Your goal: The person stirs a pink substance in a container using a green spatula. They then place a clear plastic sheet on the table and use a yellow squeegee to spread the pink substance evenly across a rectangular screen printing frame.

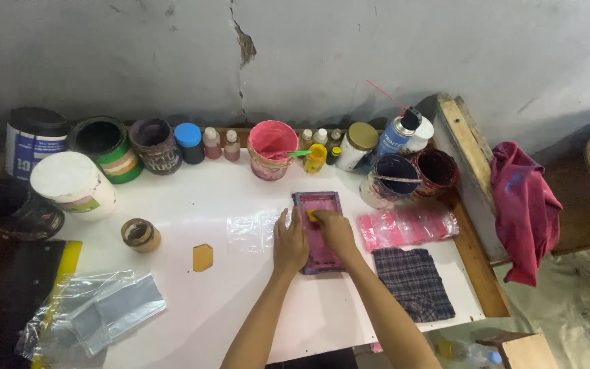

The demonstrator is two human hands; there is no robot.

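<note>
A small rectangular frame stained pink and purple (319, 202) lies flat near the middle of the white table (192, 205). My left hand (289, 243) rests flat on the frame's left edge, fingers together. My right hand (334, 230) presses a small yellow piece (312, 215) onto the frame's pink surface. Whether the fingers close around that piece I cannot tell. A clear plastic sheet (253, 229) lies just left of the frame.
Paint pots, jars and small bottles line the table's back edge, among them a pink pot (272, 147) and a spray can (396, 134). Pink plastic bags (404, 225) and a checked cloth (414, 281) lie to the right. Clear bags (97, 307) lie at front left. A red cloth (524, 205) hangs off a wooden board.
</note>
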